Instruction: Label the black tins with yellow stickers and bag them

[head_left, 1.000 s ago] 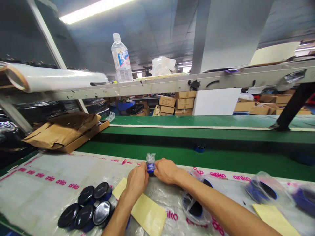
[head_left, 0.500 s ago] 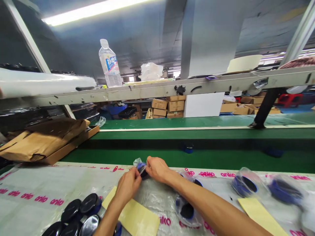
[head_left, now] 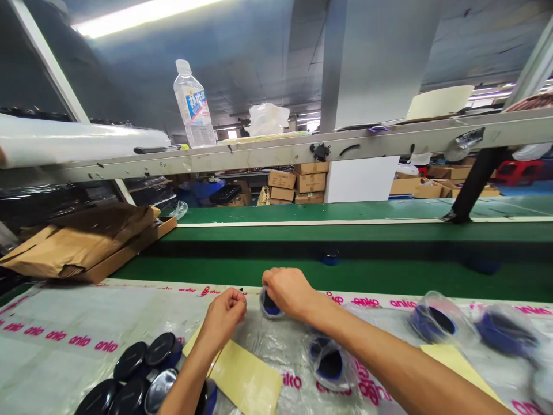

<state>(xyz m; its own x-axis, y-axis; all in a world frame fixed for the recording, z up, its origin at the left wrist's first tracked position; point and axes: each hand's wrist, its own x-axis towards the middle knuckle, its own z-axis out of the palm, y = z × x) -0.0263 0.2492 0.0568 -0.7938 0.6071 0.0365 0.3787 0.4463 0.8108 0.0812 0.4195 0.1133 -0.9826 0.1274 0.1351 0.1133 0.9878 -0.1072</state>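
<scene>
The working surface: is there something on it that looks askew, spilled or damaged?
Nothing looks spilled or broken. The yellow sheet lies askew, passing at a slant behind the left forearm, and the plastic cover beneath it is wrinkled. The bagged round item at the right hand shows no clear damage.

A plastic bottle (head_left: pixel 194 109) stands on a metal shelf (head_left: pixel 242 157), cardboard boxes (head_left: pixel 311 183) stacked in the background.

The right grip (head_left: pixel 288 289) holds a bagged blue piece (head_left: pixel 272 309) (left grip (head_left: pixel 225 313) curled nearby).
</scene>
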